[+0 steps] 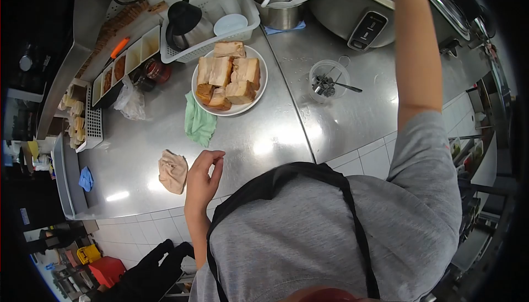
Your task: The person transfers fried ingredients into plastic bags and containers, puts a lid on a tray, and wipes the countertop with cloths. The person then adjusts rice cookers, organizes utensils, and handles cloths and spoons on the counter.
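My left hand (203,181) hovers over the front of the steel counter, its fingers loosely bent and the thumb a little apart, holding nothing. Just left of it lies a crumpled beige cloth (173,171). Beyond the hand is a green cloth (199,120), partly under the rim of a white plate (255,103). Several thick blocks of cooked pork belly (215,71) are piled on that plate. My right arm stretches forward past the large cooker (347,12), and my right hand is cut off by the top edge of the head view.
A clear tub (329,81) with metal spoons stands right of the plate. Behind are a white basket (193,51) with a black-lidded jug (187,23) and a steel pot (278,15) with a white-handled utensil. Seasoning containers (124,65) line the left. A person's dark-clothed legs (160,263) show lower left.
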{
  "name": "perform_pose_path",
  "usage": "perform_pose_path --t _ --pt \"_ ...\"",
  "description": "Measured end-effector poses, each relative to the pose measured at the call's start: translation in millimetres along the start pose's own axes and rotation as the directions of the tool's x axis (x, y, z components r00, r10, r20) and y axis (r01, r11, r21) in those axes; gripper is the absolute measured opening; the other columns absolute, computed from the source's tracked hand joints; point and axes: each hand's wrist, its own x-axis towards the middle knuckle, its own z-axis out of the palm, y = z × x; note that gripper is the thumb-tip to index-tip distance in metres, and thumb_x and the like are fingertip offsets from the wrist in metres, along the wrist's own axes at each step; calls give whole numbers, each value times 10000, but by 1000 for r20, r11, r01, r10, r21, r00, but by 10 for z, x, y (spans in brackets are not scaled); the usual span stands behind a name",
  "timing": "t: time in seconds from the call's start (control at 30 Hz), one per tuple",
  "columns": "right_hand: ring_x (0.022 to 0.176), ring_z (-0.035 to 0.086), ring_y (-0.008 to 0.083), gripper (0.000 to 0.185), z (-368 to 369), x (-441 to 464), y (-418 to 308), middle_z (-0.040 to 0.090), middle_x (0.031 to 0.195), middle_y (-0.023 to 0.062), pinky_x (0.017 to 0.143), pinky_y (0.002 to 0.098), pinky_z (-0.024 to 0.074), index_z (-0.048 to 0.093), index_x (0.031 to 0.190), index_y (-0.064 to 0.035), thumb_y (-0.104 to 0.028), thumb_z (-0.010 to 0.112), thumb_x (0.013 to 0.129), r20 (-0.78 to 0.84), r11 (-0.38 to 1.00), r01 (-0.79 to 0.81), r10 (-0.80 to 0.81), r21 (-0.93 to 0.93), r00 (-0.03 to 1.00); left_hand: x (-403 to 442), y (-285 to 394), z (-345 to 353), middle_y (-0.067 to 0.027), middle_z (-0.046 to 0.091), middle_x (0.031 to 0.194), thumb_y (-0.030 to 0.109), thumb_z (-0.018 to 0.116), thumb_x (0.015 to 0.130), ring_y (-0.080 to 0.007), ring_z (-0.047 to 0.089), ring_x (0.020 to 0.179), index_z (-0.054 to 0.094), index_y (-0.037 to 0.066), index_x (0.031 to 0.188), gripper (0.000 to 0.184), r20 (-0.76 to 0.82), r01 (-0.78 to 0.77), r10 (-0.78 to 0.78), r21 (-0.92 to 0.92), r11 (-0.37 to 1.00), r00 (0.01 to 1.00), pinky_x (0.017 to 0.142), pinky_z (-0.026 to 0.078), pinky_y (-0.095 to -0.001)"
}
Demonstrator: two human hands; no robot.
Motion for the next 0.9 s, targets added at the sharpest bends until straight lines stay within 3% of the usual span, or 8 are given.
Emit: perform_pose_path --t 0.13,0.17,0.4,0.47,0.53,0.63,0.73,0.9 --pt "577 538 105 152 -353 -739 -124 585 652 42 533 216 435 648 891 -35 -95 561 782 192 991 -68 45 112 980 215 136 122 -108 579 822 14 569 796 -268 582 763 581 19 922 127 107 -126 123 19 992 987 683 455 -322" --pt "705 581 86 230 -396 -902 285 626 844 39 651 237 491 608 1009 -31 -40 540 790 304 982 -56 -2 182 953 276 187 147 -108 579 822 14 569 796 -268 582 763 581 19 922 127 109 -130 127 21 991 986 683 455 -322" --pt "755 566 120 206 151 -1729 611 543 819 34 683 238 478 577 952 1 42 521 758 534 1000 -15 9 8 846 612 458 556 -105 574 849 62 551 809 -281 580 799 571 50 938 131 269 -384 386 -62 921 882 689 460 -351" --pt "830 573 150 318 239 -1877 719 557 975 42 729 266 478 558 1069 -32 30 543 757 568 996 -80 45 37 822 712 574 776 -97 582 913 58 570 809 -230 597 819 571 50 1027 218 335 -339 366 -139 930 868 713 471 -297" --pt "893 566 155 394 71 -1963 563 535 1067 47 757 282 472 522 1147 -63 17 554 763 530 981 -173 103 83 842 833 655 1082 -101 576 978 75 576 805 -237 602 841 535 80 1120 318 356 -324 361 -161 932 862 724 481 -312" --pt "1048 528 177 581 -38 -2188 670 424 1311 67 826 313 451 402 1322 -130 -37 594 781 284 941 -243 172 236 943 1034 674 1569 -106 557 897 206 585 799 -285 598 760 467 168 1218 437 270 -531 485 132 837 832 671 481 -413" --pt "968 552 158 479 10 -2649 1096 477 1260 88 822 287 445 444 1278 -81 -109 607 829 39 791 -491 514 365 857 1222 586 1928 -83 556 856 220 562 812 -267 599 747 501 178 1120 316 178 -538 508 296 790 843 631 471 -404" --pt "897 561 133 401 165 -3314 1504 530 1163 80 790 253 450 495 1206 -52 -142 617 835 175 666 -656 642 355 747 1397 409 2079 -65 551 812 192 554 811 -248 597 739 517 158 956 153 44 -531 552 347 773 833 593 482 -385"
